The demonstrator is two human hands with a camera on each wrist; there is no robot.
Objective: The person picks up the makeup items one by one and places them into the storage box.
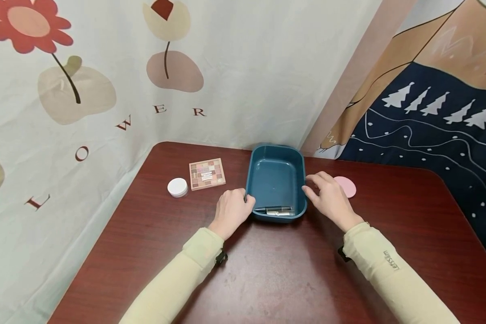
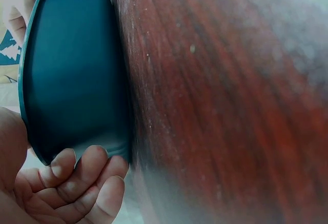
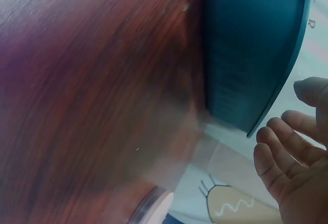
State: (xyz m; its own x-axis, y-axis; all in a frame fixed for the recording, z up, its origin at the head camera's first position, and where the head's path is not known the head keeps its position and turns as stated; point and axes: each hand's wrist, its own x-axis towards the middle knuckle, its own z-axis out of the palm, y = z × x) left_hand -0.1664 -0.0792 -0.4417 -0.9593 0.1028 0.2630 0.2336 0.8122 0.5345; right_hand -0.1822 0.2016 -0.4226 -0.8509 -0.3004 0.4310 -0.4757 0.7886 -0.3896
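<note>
A teal plastic bin (image 1: 273,180) sits on the table, with a dark pen-like stick (image 1: 263,209) and a silvery, clear-looking one (image 1: 281,213) lying at its near end. My left hand (image 1: 231,210) grips the bin's left side, thumb at the rim; in the left wrist view its curled fingers (image 2: 92,165) lie against the outer wall. Beside the right rim is my right hand (image 1: 328,198), its fingers (image 3: 279,147) loosely bent. In the right wrist view those fingers hold nothing and a small gap shows between them and the bin.
Left of the bin lie a square makeup palette (image 1: 207,174) and a round white jar (image 1: 177,187). A round pink item (image 1: 345,186) rests beyond my right hand, partly hidden by it. Printed curtains (image 1: 243,67) hang along the back edge of the brown table (image 1: 267,274).
</note>
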